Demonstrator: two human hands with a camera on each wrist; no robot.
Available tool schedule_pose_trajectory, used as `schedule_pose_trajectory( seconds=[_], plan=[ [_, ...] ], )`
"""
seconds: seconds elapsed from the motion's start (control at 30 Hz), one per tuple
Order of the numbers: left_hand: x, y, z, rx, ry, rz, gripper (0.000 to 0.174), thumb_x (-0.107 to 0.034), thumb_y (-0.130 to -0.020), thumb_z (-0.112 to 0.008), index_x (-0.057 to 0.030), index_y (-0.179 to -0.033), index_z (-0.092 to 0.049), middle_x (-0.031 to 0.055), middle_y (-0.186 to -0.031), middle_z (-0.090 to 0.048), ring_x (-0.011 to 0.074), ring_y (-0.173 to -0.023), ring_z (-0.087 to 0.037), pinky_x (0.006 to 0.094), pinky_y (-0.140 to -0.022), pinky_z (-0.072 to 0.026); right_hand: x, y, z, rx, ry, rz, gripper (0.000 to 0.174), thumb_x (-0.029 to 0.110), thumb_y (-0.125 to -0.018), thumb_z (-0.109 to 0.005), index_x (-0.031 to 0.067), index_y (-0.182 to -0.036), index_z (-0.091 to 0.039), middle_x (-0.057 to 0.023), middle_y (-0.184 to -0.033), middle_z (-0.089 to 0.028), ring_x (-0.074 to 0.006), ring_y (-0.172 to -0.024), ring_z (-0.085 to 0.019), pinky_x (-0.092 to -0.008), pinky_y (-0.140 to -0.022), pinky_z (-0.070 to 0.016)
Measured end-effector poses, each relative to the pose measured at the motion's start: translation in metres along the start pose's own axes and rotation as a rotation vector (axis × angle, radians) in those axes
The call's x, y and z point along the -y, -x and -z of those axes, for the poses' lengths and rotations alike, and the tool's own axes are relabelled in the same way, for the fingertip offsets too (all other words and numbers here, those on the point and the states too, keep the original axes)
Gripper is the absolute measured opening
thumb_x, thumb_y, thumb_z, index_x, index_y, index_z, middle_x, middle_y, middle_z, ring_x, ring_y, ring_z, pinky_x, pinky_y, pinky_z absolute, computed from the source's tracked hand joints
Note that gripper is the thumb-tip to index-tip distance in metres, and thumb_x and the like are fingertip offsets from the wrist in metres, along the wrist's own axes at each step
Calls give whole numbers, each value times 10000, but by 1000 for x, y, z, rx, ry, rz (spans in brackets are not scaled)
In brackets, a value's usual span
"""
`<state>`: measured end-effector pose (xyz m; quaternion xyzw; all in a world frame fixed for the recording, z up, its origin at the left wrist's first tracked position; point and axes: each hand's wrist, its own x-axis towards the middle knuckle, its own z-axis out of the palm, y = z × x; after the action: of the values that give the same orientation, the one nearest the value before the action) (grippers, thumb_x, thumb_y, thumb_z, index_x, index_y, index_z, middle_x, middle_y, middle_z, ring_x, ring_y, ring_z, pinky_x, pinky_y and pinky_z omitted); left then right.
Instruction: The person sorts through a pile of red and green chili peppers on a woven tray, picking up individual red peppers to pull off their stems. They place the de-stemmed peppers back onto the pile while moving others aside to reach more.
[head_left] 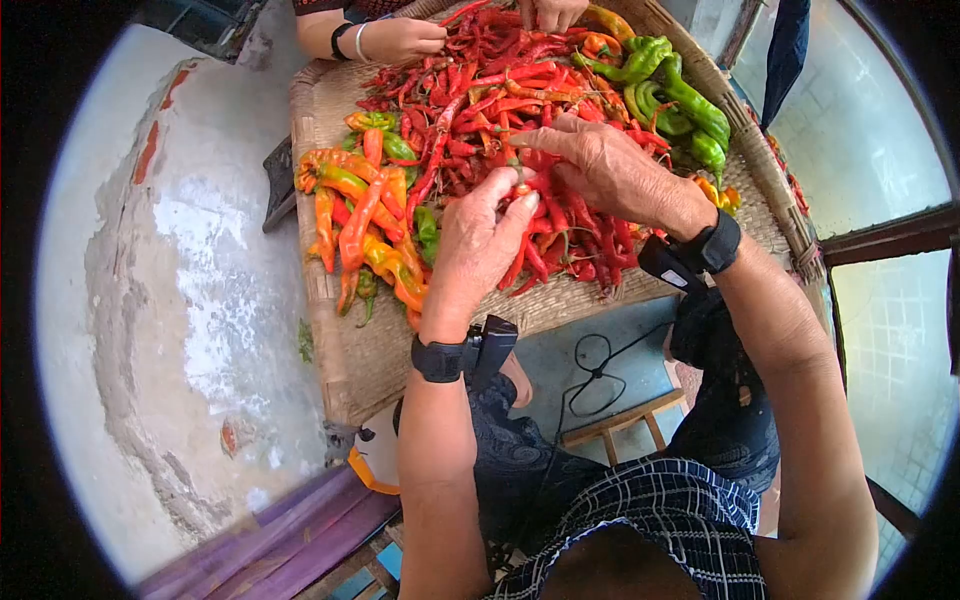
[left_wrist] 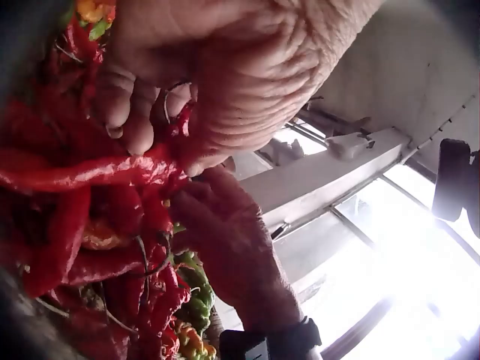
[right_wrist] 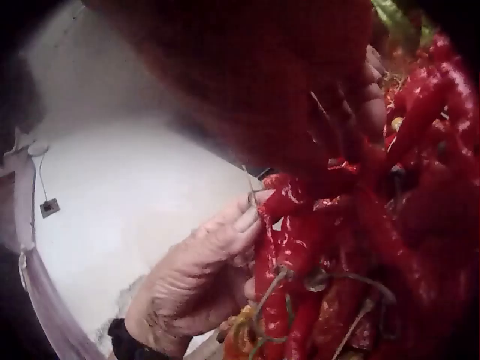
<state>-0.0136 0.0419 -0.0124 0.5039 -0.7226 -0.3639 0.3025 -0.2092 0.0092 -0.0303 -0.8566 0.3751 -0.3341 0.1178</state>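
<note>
My left hand (head_left: pixel 478 240) pinches a red chili pepper (right_wrist: pixel 283 196) near its stem between thumb and fingers, over the middle of a heap of red chilies (head_left: pixel 590 235). Right beside it, my right hand (head_left: pixel 625 172) reaches in low over the heap, index finger stretched out towards the left hand. In the right wrist view its palm is dark and blurred, with curled fingers (right_wrist: pixel 369 101) around red chilies and their thin stems. The left wrist view has the right hand (left_wrist: pixel 236 244) close below the left hand (left_wrist: pixel 247 75), among glossy red chilies (left_wrist: pixel 71 176).
The heap lies on a woven tray (head_left: pixel 560 312). Orange peppers (head_left: pixel 350 235) lie at its left, long green peppers (head_left: pixel 695 105) at its far right. Across the tray, another person's hands (head_left: pixel 400 40) touch the chilies. A low wooden stool (head_left: pixel 625 425) and a black cord (head_left: pixel 597 375) are below.
</note>
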Motion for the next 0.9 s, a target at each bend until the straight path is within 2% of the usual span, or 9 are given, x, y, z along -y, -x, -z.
schedule_pose_trajectory(
  seconds=[0.07, 0.23, 0.43, 0.63, 0.7, 0.73, 0.83, 0.87, 0.9],
  plan=[
    [-7, 2, 0, 18, -155, -132, 223, -160, -880, -598, -12, -1046, -603, 216, -907, -646, 384, -814, -631, 405, -711, -497, 1, 0, 2, 19, 1, 12, 486, -4, -784, -552, 92, -1260, -550, -208, -941, -594, -386, -832, -613, -447, -725, -516],
    [-5, 5, -2, 44, -308, -256, 199, -148, -870, -599, -57, -1046, -605, 192, -863, -623, 390, -789, -613, 455, -677, -492, 17, -1, 16, 61, 84, 2, 474, 40, -775, -589, 127, -1240, -568, -168, -896, -600, -358, -801, -627, -433, -678, -530],
    [-6, 9, -3, -3, -345, -295, 222, -142, -849, -640, -17, -1032, -614, 181, -851, -635, 351, -770, -626, 398, -692, -491, 7, 0, 14, 50, 96, 14, 100, 104, -774, -639, 71, -868, -635, -129, -844, -618, -342, -754, -633, -421, -622, -518],
    [-2, 8, 8, -70, -225, -51, 232, -153, -833, -646, 0, -1002, -600, 209, -864, -648, 386, -832, -629, 428, -719, -492, 28, -8, 52, -498, -266, -296, 58, 25, -842, -617, 31, -898, -629, -96, -754, -622, -219, -671, -605, -308, -620, -482],
    [-2, 8, 9, -66, -239, -31, 249, -142, -830, -647, 19, -1010, -589, 218, -896, -644, 395, -844, -625, 433, -732, -490, 39, -11, 62, -743, -95, -73, 128, 21, -846, -636, 36, -973, -639, -75, -785, -622, -204, -693, -593, -282, -637, -472],
    [0, 7, 8, -94, -268, -61, 259, -132, -823, -655, 22, -1020, -584, 218, -918, -641, 399, -849, -623, 435, -739, -490, 43, -8, 67, -758, -26, 30, 138, 11, -925, -561, 21, -1048, -623, -28, -896, -598, -77, -778, -561, -194, -673, -453],
    [-2, 5, 6, -135, -296, -86, 282, -104, -810, -666, 24, -1044, -575, 219, -957, -636, 404, -856, -619, 435, -753, -490, 47, -9, 69, -802, -32, 62, 161, 1, -905, -590, 22, -1059, -630, -48, -922, -610, -99, -809, -571, -216, -703, -464],
    [-3, 5, 5, -142, -296, -81, 295, -87, -804, -668, 25, -1059, -571, 218, -974, -633, 405, -858, -618, 433, -760, -490, 34, -24, 67, -816, 121, 254, 215, -13, -869, -626, 24, -1080, -639, -80, -948, -625, -153, -773, -591, -249, -693, -483],
    [-1, 6, 4, -138, -295, -81, 295, -87, -804, -668, 25, -1059, -571, 218, -974, -633, 405, -858, -618, 433, -760, -490, 23, -30, 61, -690, 38, 169, 270, 5, -809, -645, 37, -1076, -619, -155, -932, -652, -302, -847, -632, -355, -744, -507]
  ],
)
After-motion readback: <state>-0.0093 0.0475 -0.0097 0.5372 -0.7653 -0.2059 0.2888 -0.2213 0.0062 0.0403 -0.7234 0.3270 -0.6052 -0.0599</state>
